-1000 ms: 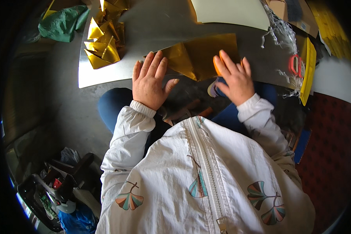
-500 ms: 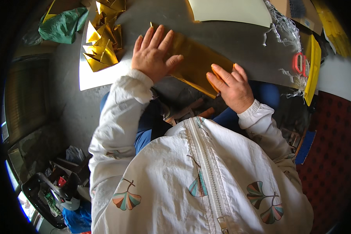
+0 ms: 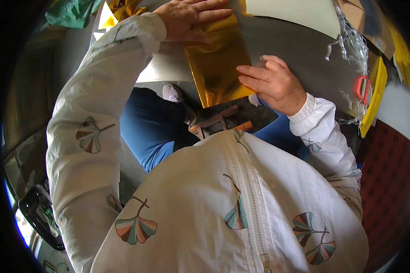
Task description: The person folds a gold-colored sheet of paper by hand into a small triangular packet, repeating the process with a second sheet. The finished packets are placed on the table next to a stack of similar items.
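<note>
A shiny gold foil sheet (image 3: 218,59) lies on the dark tabletop, its lower end sticking out past the near edge. My left hand (image 3: 186,20) is laid across the sheet's far part, palm down, fingers spread and nothing gripped. At the sheet's right edge, my right hand (image 3: 277,86) has two fingertips touching the foil. Its fingers are stretched out and apart, and its thumb is hidden. Folded gold foil pieces (image 3: 123,9) are heaped beyond my left forearm, partly cut off by the frame.
A pale sheet (image 3: 296,16) lies at the back of the table. To the right are clear plastic strands (image 3: 350,43), red-handled scissors (image 3: 363,89), a yellow strip (image 3: 374,98) and a cardboard box (image 3: 353,16). A green bag (image 3: 68,12) sits far left.
The gold sheet has turned so that its length now runs more toward me. My left hand has moved away, up the sheet; my right hand stays by its right edge. The view has shifted.
</note>
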{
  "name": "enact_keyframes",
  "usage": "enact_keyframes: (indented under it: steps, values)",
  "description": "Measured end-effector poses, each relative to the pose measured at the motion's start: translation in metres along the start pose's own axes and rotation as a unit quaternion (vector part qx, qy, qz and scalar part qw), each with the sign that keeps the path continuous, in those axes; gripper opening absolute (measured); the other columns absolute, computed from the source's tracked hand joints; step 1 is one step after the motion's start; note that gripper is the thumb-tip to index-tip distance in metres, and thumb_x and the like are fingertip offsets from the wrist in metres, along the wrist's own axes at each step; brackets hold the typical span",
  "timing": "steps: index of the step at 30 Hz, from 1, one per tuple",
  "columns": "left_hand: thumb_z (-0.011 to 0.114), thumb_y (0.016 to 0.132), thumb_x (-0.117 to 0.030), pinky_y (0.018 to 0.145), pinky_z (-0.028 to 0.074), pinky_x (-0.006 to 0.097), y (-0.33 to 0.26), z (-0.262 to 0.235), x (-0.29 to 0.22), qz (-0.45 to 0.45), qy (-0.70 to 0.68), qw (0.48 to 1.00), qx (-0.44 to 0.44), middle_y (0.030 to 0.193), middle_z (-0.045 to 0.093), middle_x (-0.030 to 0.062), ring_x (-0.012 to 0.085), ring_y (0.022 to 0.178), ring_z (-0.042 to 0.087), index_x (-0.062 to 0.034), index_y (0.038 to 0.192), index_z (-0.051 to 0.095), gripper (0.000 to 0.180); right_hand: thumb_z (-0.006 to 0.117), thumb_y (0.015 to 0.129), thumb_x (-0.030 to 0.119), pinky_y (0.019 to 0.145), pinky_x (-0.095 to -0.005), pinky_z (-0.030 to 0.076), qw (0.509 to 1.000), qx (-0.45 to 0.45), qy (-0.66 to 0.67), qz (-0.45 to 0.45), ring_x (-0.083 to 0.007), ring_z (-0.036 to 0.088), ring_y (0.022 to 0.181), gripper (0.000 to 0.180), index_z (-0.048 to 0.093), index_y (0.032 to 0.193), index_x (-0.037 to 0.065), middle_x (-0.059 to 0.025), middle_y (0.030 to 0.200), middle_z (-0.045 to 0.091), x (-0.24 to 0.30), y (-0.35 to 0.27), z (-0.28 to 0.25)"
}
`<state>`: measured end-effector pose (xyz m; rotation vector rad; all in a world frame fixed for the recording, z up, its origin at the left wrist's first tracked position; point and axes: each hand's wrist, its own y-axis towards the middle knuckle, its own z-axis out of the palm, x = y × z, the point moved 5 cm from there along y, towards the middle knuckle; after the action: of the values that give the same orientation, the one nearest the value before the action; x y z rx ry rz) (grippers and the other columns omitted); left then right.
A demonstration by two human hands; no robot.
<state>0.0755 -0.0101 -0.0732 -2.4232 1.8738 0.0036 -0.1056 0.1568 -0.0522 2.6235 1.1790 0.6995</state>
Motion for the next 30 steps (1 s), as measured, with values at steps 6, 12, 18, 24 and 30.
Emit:
enact_keyframes:
  steps: [6,12,18,24,30]
  values:
    - [0.057,0.085,-0.062,0.117,0.017,0.046,0.025,-0.014,0.023,0.075,0.025,0.997,0.017,0.159,0.021,0.0101,0.0296,0.147,0.016,-0.0168,0.152,0.028,0.085,0.073,0.072,0.003,0.093,-0.0410,0.047,0.992,-0.018,0.122,-0.035,-0.0263,0.061,0.086,0.023,0.071,0.094,0.008,-0.0059,0.107,0.070,-0.015,0.038,0.009]
    - [0.053,0.085,-0.066,0.116,0.018,0.047,0.042,-0.023,0.032,0.112,0.063,0.990,0.065,0.159,0.021,0.0075,0.0245,0.148,0.016,-0.0189,0.151,0.030,0.084,0.070,0.080,0.010,0.084,-0.0400,0.051,0.972,0.013,0.235,0.028,-0.0318,0.063,0.083,0.014,0.070,0.093,0.006,-0.0100,0.095,0.071,-0.032,0.073,0.016]
    - [0.049,0.089,-0.062,0.117,0.018,0.047,0.023,-0.015,0.025,0.042,0.054,0.998,0.009,0.159,0.024,0.0036,0.0218,0.147,0.018,-0.0192,0.151,0.031,0.077,0.058,0.092,0.027,0.077,-0.0431,0.052,0.971,0.142,0.156,0.112,-0.0343,0.066,0.083,0.024,0.069,0.095,0.006,-0.0148,0.088,0.068,-0.034,0.112,0.032]
    - [0.049,0.093,-0.051,0.115,0.023,0.047,0.004,0.000,0.019,-0.037,0.027,0.998,-0.049,0.155,0.032,0.0036,0.0226,0.145,0.024,-0.0174,0.147,0.037,0.065,0.060,0.091,0.026,0.069,-0.0423,0.053,0.985,0.084,0.046,0.146,-0.0368,0.066,0.078,0.019,0.068,0.092,0.008,-0.0157,0.082,0.068,-0.025,0.125,0.035]
    - [0.054,0.093,-0.039,0.113,0.028,0.046,-0.011,-0.007,0.009,-0.077,-0.032,0.983,-0.162,0.145,0.048,0.0066,0.0269,0.141,0.033,-0.0123,0.139,0.050,0.053,0.060,0.090,0.026,0.070,-0.0431,0.053,0.980,0.084,0.005,0.179,-0.0364,0.066,0.079,0.020,0.066,0.094,0.008,-0.0148,0.083,0.068,-0.024,0.125,0.041]
